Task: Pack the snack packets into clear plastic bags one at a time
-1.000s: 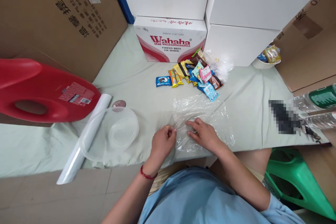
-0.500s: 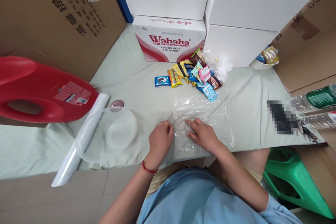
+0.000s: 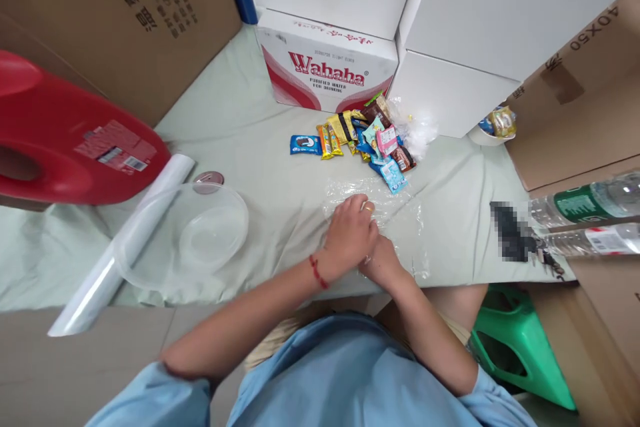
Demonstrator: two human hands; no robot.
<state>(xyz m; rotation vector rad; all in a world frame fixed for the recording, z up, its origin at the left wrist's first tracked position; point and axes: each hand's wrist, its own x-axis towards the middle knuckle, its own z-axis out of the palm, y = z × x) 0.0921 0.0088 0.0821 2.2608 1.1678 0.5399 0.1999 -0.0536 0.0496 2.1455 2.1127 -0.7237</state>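
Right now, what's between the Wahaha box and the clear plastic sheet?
Wrapped snacks, heaped on the pale cloth; the head view shows them.

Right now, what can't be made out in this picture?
All in the head view:
Right hand: fingers mostly hidden beneath the left hand; grip unclear.
Clear plastic sheet: partly covered by both hands.
Red jug: cut off by the left edge.
Green-labelled bottle: cut off by the right edge.
Dark item: masked by pixelation.
Snack packets: small print too small to read.
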